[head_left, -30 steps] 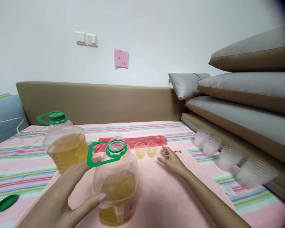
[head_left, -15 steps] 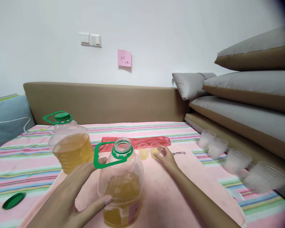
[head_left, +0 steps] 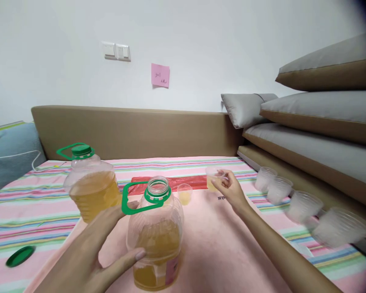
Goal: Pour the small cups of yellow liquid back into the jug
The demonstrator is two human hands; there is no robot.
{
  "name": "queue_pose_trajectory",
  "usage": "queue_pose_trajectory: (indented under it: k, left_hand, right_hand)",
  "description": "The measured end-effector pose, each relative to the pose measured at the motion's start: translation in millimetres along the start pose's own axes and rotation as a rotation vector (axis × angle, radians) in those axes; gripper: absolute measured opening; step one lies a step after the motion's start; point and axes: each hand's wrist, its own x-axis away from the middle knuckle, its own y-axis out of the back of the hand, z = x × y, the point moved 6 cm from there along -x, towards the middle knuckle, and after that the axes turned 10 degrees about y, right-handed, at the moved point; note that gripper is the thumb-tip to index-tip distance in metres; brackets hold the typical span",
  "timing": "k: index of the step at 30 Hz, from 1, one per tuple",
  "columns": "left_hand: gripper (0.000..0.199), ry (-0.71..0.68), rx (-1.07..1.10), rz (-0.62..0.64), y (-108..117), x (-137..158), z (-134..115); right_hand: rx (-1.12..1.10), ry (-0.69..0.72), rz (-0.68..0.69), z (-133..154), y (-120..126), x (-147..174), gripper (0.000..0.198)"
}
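My left hand (head_left: 100, 244) is wrapped around a clear plastic jug (head_left: 158, 240) of amber liquid, thumb in front and fingers partly hidden behind it. The jug stands uncapped on a pink mat (head_left: 213, 244), its green handle (head_left: 134, 198) tipped to the left. At the mat's far side my right hand (head_left: 232, 191) pinches a clear plastic cup (head_left: 211, 182) with some yellow liquid in it. A second clear cup (head_left: 184, 194), also with a little yellow liquid, stands between that cup and the jug.
A capped jug (head_left: 93, 191) stands at left, with a loose green cap (head_left: 20, 256) nearer me. A red plastic bag (head_left: 179, 182) lies at the mat's far edge. Stacks of clear cups (head_left: 305, 206) line the right, beside piled cushions (head_left: 317, 138).
My right hand has moved the cup away and to the right, from beside the other cup to over the red bag. My left hand stays on the jug.
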Motion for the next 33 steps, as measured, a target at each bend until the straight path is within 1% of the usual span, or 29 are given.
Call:
queue_pose_trajectory:
  k: [4, 8, 11, 13, 16, 21, 30, 33]
  left_hand:
    - [0.068, -0.034, -0.047, 0.005, 2.8, -1.4, -9.6]
    - [0.066, -0.01, -0.051, 0.011, 2.4, -1.8, -10.4]
    - [0.064, 0.009, -0.046, 0.018, 2.4, -1.2, -10.5]
    - [0.063, 0.023, -0.042, 0.02, 3.6, -0.7, -11.9]
    - [0.063, 0.025, -0.026, 0.044, 4.9, 0.1, -15.9]
    - [0.065, 0.051, -0.001, 0.072, 3.6, 2.5, -14.8]
    - [0.068, 0.114, 0.052, 0.103, -1.4, 5.7, -9.9]
    - [0.068, 0.13, 0.072, 0.134, -3.5, 5.4, -9.1]
  right_hand:
    - [-0.055, 0.079, 0.073, 65.5, -4.8, -14.2, 0.065]
    - [-0.118, 0.145, 0.185, 123.9, -22.6, -19.0, 0.058]
    - [-0.158, 0.187, 0.283, 157.7, -40.2, -16.2, 0.05]
    - [-0.162, 0.2, 0.315, 172.5, -50.4, -13.1, 0.049]
    - [-0.131, 0.223, 0.357, 185.3, -63.8, -6.6, 0.047]
    - [0.005, 0.345, 0.432, 197.4, -77.1, 7.6, 0.038]
    - [0.161, 0.449, 0.496, 211.3, -79.9, 10.7, 0.041]
    - [0.187, 0.456, 0.507, 213.8, -80.4, 10.3, 0.041]
